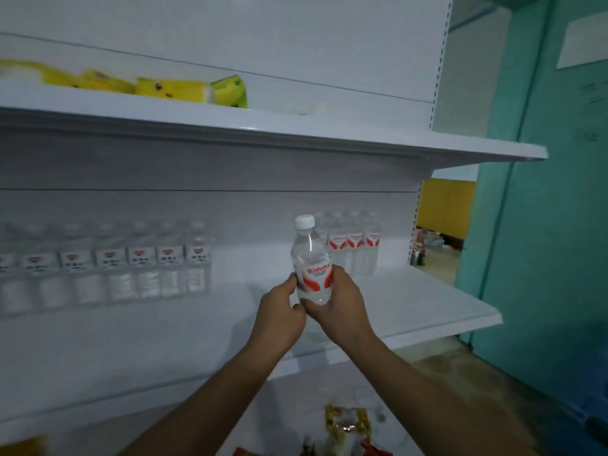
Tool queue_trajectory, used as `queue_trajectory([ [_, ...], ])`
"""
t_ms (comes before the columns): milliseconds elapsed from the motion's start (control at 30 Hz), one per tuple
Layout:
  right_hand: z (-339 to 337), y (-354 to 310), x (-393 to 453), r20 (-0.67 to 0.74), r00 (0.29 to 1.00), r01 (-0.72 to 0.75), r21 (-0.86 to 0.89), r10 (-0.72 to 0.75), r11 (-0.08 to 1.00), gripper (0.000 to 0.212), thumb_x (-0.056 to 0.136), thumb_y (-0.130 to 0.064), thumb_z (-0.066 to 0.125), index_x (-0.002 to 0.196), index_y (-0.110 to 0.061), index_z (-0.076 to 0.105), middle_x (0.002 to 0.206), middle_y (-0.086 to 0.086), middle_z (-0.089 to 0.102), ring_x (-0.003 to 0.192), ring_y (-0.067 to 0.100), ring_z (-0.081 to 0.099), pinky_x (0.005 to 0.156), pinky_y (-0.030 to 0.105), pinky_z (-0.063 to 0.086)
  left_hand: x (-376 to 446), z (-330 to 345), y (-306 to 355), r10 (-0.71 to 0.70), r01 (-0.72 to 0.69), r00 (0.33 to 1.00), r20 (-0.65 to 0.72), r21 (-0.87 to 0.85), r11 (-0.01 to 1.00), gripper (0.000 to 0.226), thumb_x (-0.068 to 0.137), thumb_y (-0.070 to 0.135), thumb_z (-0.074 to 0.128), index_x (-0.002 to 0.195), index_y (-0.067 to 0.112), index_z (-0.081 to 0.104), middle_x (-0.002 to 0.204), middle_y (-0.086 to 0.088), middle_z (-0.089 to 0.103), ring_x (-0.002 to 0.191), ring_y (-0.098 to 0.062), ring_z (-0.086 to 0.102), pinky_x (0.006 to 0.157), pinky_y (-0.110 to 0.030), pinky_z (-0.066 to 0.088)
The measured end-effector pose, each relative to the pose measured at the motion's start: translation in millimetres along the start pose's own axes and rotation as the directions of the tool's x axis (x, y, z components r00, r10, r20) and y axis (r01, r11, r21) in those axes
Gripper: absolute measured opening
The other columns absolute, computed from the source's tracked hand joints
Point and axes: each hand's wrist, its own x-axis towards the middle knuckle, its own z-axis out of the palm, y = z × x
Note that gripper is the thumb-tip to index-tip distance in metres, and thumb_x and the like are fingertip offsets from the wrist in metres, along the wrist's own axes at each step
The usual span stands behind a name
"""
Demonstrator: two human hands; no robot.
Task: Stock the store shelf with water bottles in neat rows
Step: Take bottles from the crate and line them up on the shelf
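Observation:
A clear water bottle (pixel 311 258) with a white cap and a red-and-white label is upright above the middle white shelf (pixel 427 307). My left hand (pixel 279 315) grips its lower left side and my right hand (pixel 339 304) grips its lower right side and base. Behind it at the back of the shelf stands a short row of like bottles (pixel 353 245). A longer row of bottles with different labels (pixel 108 264) lines the back left.
The upper shelf (pixel 362 130) overhangs the bottles and carries yellow and green packs (pixel 184 88). Snack packets (pixel 345 426) lie on a lower shelf. A teal wall (pixel 543 225) stands to the right.

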Motion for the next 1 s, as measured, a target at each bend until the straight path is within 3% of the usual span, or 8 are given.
queue_trajectory([
  [133,61,-5,9,0.098,0.995,0.014,0.091,-0.023,0.996,0.052,0.074,-0.031,0.084,0.116,-0.025,0.053,0.107,-0.008,0.063,0.095,0.005,0.06,0.079,0.011,0.044,3,-35,-38,-0.057,0.059,0.997,-0.049,0.038,0.998,0.053,0.094,0.004,0.049,0.144,0.019,0.039,0.14,0.0,0.051,0.126,-0.017,0.05,0.104,-0.022,0.035],
  [233,100,2,18,0.154,0.987,0.017,0.127,-0.037,0.992,0.052,0.072,-0.029,0.084,0.114,-0.024,0.054,0.105,-0.007,0.063,0.097,0.008,0.063,0.081,0.019,0.05,4,-49,-66,-0.062,0.068,0.994,-0.088,0.069,0.995,0.055,0.091,-0.001,0.049,0.143,0.015,0.039,0.136,-0.002,0.054,0.121,-0.015,0.052,0.091,-0.003,0.029],
  [433,147,14,48,0.177,0.984,-0.032,0.242,-0.011,0.97,0.04,0.075,-0.032,0.082,0.105,-0.02,0.059,0.098,-0.004,0.066,0.09,0.006,0.064,0.082,0.032,0.056,32,-62,-98,-0.031,0.041,0.993,-0.112,0.088,0.995,0.05,0.093,0.012,0.055,0.14,0.023,0.041,0.124,0.018,0.048,0.114,0.002,0.048,0.082,0.009,0.028],
  [500,158,18,63,0.177,0.984,-0.041,0.263,-0.006,0.964,0.036,0.075,-0.03,0.082,0.101,-0.022,0.058,0.095,-0.005,0.065,0.088,0.006,0.064,0.079,0.026,0.055,44,-62,-108,-0.049,0.058,0.993,-0.106,0.083,0.995,0.053,0.093,0.014,0.056,0.14,0.027,0.038,0.127,0.019,0.046,0.117,0.002,0.046,0.087,0.008,0.027],
  [600,172,25,87,0.179,0.984,-0.058,0.276,0.008,0.959,0.036,0.075,-0.017,0.083,0.091,-0.028,0.053,0.088,-0.011,0.059,0.081,0.004,0.06,0.067,0.007,0.046,52,-60,-125,-0.075,0.085,0.994,-0.076,0.146,0.986,0.055,0.091,0.013,0.058,0.141,0.026,0.036,0.133,0.02,0.04,0.124,0.003,0.039,0.094,0.006,0.021],
  [700,191,34,109,0.195,0.98,-0.098,0.281,0.044,0.955,0.045,0.074,-0.022,0.083,0.11,-0.017,0.056,0.107,0.001,0.062,0.094,0.012,0.062,0.074,0.012,0.046,50,-57,-139,-0.143,0.143,0.99,-0.013,0.211,0.967,0.058,0.091,0.02,0.06,0.141,0.029,0.031,0.129,0.027,0.034,0.123,0.005,0.035,0.085,0.012,0.016],
  [867,221,42,140,0.209,0.974,-0.142,0.274,0.085,0.951,0.056,0.08,-0.018,0.079,0.126,-0.012,0.047,0.118,-0.001,0.05,0.101,0.01,0.052,0.061,0.0,0.035,52,-48,-158,-0.323,0.252,0.939,0.117,0.403,0.88,0.073,0.088,0.052,0.056,0.149,0.027,0.026,0.153,0.008,0.03,0.137,-0.008,0.032,0.109,-0.018,0.023],
  [1000,248,43,160,0.177,0.982,-0.115,0.246,0.072,0.962,0.062,0.078,-0.019,0.081,0.128,-0.009,0.045,0.125,0.006,0.047,0.108,0.016,0.052,0.08,0.012,0.036,46,-35,-167,-0.343,0.243,0.932,0.121,0.493,0.836,0.073,0.086,0.057,0.055,0.148,0.027,0.028,0.153,0.009,0.03,0.137,-0.007,0.03,0.114,-0.021,0.02],
])
